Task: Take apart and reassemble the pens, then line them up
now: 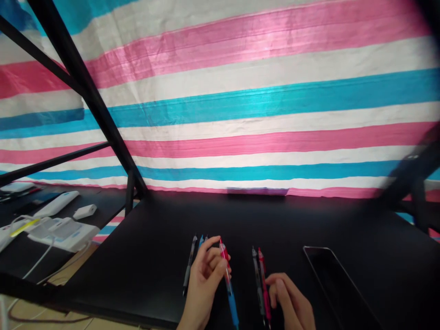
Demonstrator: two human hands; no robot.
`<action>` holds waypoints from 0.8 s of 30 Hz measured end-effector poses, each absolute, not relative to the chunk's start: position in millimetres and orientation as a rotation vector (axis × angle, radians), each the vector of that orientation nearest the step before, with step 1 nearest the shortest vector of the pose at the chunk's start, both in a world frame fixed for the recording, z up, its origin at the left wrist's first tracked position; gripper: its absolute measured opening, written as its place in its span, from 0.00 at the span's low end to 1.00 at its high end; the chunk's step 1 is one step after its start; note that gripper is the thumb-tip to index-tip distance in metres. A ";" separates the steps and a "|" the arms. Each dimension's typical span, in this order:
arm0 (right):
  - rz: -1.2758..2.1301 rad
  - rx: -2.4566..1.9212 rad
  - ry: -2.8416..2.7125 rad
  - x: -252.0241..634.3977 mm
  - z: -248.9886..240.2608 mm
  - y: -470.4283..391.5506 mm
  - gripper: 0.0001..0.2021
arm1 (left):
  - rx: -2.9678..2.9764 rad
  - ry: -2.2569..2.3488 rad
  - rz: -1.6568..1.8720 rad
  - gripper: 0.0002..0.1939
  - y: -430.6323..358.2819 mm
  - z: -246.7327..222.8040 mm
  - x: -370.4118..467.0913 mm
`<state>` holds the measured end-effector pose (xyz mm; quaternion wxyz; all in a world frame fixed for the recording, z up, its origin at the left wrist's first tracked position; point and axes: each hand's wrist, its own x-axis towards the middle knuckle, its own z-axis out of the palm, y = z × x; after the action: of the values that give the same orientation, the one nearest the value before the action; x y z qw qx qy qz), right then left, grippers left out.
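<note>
Pinched in my left hand is a click pen with a red top and a blue grip, held tilted over the black table. Just left of that hand a black-grey pen lies on the table. A blue pen is partly hidden behind my fingers, beside another pen tip. My right hand is loosely curled, its fingertips right beside a red pen. Whether they touch it I cannot tell. Against the red pen's left side lies a grey pen.
A dark smartphone lies right of my right hand. Black metal frame bars rise at the left and right. A striped sheet hangs behind the table. On the left surface are a white power strip, chargers and cables.
</note>
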<state>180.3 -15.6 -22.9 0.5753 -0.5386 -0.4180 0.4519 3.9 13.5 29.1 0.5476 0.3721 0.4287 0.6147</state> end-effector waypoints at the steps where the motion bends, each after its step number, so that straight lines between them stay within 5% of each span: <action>1: 1.053 -1.262 -0.986 180.9 -22.5 -15.2 0.24 | 0.895 1.002 1.446 0.22 14.5 27.9 4.5; 24: 0.983 -1.255 -1.052 180.7 -18.4 -13.8 0.23 | 0.929 0.952 1.447 0.16 24.1 28.0 -2.5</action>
<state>180.7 -13.8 -18.4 0.5776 -0.5362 -0.4497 0.4203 -2.5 24.1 28.0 0.5548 0.3935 0.4029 0.6124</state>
